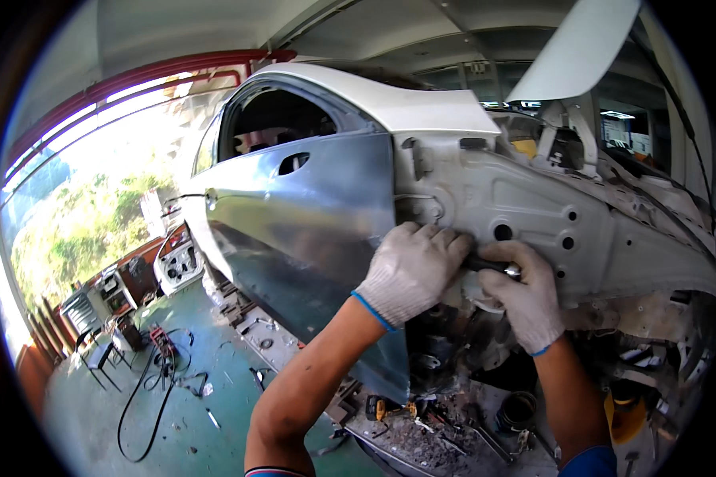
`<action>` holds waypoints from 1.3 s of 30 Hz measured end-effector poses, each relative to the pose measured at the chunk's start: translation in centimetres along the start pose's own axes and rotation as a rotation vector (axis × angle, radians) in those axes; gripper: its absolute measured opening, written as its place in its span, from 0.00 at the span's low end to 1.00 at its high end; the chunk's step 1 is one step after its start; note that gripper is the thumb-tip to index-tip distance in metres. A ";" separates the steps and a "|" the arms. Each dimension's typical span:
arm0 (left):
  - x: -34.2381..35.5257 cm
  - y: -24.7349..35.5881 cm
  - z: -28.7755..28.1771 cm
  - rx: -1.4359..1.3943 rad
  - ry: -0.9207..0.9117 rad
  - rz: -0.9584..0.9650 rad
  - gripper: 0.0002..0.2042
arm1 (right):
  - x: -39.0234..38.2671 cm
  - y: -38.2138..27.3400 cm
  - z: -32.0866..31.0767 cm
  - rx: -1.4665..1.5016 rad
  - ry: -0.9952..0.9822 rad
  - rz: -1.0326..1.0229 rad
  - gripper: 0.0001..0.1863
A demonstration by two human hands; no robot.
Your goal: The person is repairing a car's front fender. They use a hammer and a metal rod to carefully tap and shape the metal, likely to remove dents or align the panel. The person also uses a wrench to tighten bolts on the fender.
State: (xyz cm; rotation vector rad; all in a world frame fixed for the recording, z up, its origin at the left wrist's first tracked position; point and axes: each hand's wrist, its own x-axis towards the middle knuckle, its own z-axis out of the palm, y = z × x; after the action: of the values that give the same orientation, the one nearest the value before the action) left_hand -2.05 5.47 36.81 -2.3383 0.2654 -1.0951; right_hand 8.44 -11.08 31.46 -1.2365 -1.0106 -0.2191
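My right hand (pixel 527 296), in a white knit glove, is closed round a dark-handled hand tool (pixel 476 262) with a shiny rounded metal end. Its exact kind cannot be made out. My left hand (pixel 418 266), gloved too, is closed with fingers curled at the tool's other end, by the front edge of a bare-metal car door (pixel 318 207). What those fingers grip is hidden behind the knuckles. Both hands are in front of the pale inner body panel (pixel 533 207) of a car, just below a round hole in it.
Below my arms, a bench-like platform (pixel 358 425) carries a yellow-and-black power drill (pixel 376 409), loose hand tools and dirt. A dark round can (pixel 519 409) stands near my right forearm. On the green floor (pixel 239 381) at left lie a black hose (pixel 165 409) and a stool (pixel 97 358).
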 end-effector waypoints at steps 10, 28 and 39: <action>-1.1 0.2 1.1 0.029 0.158 -0.077 0.08 | -0.2 -1.7 0.8 0.021 -0.005 0.259 0.13; -1.1 -0.3 0.5 0.003 0.068 -0.021 0.06 | -0.9 -1.6 1.4 -0.060 0.066 0.095 0.13; -0.2 0.9 -0.1 -0.021 -0.087 -0.126 0.14 | -0.3 -0.7 0.2 0.010 0.001 0.057 0.13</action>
State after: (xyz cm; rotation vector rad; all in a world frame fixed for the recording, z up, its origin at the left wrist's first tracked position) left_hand -2.20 4.81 36.24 -2.4424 0.0990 -1.0506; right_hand 7.74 -11.32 31.73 -1.2545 -0.9734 -0.1699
